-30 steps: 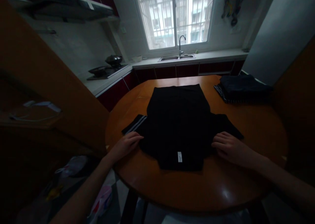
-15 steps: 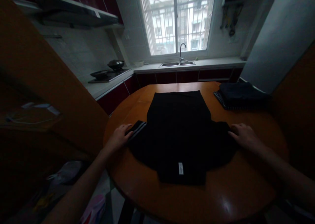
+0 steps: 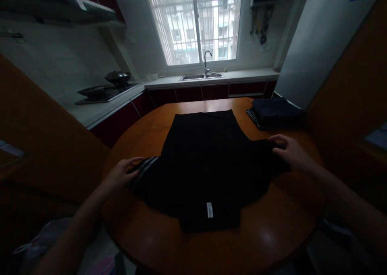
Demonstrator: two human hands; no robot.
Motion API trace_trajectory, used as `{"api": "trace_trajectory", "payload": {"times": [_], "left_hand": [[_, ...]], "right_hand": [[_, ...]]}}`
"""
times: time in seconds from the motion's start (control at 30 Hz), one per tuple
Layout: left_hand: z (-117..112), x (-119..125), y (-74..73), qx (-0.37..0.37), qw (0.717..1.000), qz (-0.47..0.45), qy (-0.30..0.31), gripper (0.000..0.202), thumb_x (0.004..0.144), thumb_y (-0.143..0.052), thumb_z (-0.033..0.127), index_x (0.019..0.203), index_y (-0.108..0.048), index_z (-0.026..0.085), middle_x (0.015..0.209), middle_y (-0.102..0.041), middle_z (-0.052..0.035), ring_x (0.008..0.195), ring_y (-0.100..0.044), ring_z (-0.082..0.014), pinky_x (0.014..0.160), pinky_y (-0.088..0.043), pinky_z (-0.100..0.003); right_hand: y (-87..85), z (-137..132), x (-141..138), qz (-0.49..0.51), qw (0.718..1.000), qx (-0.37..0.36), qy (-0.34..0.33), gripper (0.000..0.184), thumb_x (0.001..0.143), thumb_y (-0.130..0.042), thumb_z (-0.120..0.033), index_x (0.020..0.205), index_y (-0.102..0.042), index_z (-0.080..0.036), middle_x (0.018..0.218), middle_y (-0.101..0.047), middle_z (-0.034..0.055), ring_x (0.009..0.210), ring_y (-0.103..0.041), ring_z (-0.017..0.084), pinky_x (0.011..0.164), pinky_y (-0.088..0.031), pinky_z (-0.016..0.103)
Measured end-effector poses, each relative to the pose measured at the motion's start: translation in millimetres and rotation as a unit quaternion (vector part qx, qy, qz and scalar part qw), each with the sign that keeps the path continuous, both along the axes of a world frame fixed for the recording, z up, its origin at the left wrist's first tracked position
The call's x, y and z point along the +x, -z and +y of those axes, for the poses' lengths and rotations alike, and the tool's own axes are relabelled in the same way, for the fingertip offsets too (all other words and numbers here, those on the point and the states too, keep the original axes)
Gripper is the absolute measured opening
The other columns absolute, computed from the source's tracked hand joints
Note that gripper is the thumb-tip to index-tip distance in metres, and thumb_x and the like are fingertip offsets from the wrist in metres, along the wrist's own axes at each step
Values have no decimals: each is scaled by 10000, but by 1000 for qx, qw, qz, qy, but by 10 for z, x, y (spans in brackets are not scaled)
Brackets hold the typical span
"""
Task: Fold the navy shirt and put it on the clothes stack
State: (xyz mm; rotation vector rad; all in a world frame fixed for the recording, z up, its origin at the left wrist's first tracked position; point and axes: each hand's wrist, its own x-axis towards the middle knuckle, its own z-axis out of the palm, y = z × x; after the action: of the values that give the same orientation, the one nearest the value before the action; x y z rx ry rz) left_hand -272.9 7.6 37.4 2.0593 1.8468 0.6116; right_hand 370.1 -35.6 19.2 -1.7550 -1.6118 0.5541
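Note:
A black T-shirt lies flat on the round wooden table, collar end and white label toward me. My left hand pinches the striped cuff of the left sleeve at the table's left edge. My right hand grips the end of the right sleeve, fingers curled over the dark cloth.
A stack of folded dark clothes sits at the table's far right. Beyond the table run a counter with a sink and tap, a stove with a wok at the left, and a barred window. A tall pale panel stands at the right.
Both hands slid outward from the shirt's shoulders to the sleeve ends and closed on them. The view shifted so the table sits further left.

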Motion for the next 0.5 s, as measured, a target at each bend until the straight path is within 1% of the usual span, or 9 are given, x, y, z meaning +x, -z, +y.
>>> {"api": "trace_trajectory", "payload": {"times": [0.07, 0.13, 0.2, 0.27, 0.3, 0.37, 0.43, 0.5], "left_hand": [[-23, -89, 58, -29, 998, 26, 50, 594, 706, -668, 630, 1122, -755, 215, 1120, -700, -120, 1074, -663, -332, 981, -534, -445], [-36, -169, 125, -76, 992, 56, 78, 582, 723, -665, 642, 1129, -766, 237, 1088, -683, -120, 1043, -666, -333, 971, -538, -456], [-2, -212, 154, -102, 987, 86, 87, 609, 728, -654, 669, 1148, -763, 243, 1105, -656, -119, 1047, -664, -328, 967, -542, -444], [116, -184, 126, -85, 987, 110, 78, 653, 753, -600, 699, 1164, -750, 215, 1190, -623, -128, 1109, -646, -325, 1009, -522, -425], [210, -134, 96, -66, 988, 121, 69, 671, 774, -560, 702, 1169, -740, 191, 1234, -608, -136, 1143, -633, -325, 1037, -505, -419], [458, 44, 33, -30, 987, 143, 61, 675, 823, -490, 666, 1197, -708, 148, 1275, -605, -155, 1191, -612, -323, 1084, -466, -419], [748, 326, -1, -14, 983, 162, 84, 622, 871, -450, 571, 1248, -667, 126, 1291, -626, -163, 1234, -592, -313, 1122, -426, -426], [1032, 691, 17, -15, 978, 176, 109, 556, 899, -442, 466, 1297, -632, 126, 1351, -621, -155, 1292, -560, -302, 1144, -400, -424]], "right_hand": [[80, -39, 84, -42, 998, -32, -15, 379, 717, -571, -158, 1074, -696, -184, 860, -744, 67, 709, -694, 211, 599, -525, 290], [185, -69, 149, -95, 992, -70, -42, 311, 703, -600, -140, 986, -720, -189, 945, -762, 81, 817, -720, 232, 708, -554, 311], [241, -52, 187, -153, 983, -90, -40, 218, 747, -646, -195, 947, -730, -200, 946, -769, 87, 836, -727, 251, 744, -559, 339], [212, 52, 175, -202, 977, -75, -11, 183, 822, -651, -294, 957, -735, -203, 915, -770, 98, 806, -724, 264, 725, -555, 362], [174, 143, 142, -217, 974, -58, -2, 198, 857, -632, -331, 964, -736, -200, 916, -769, 105, 806, -722, 269, 727, -553, 369], [90, 395, 12, -226, 974, -21, -17, 240, 914, -572, -336, 1001, -738, -186, 982, -766, 119, 869, -721, 272, 784, -551, 374], [53, 705, -204, -226, 972, 5, -60, 286, 947, -515, -291, 1062, -738, -155, 1093, -748, 143, 994, -706, 274, 893, -537, 373], [92, 1016, -493, -245, 965, 26, -95, 336, 949, -510, -244, 1188, -708, -116, 1243, -695, 175, 1164, -646, 277, 1034, -475, 367]]}}
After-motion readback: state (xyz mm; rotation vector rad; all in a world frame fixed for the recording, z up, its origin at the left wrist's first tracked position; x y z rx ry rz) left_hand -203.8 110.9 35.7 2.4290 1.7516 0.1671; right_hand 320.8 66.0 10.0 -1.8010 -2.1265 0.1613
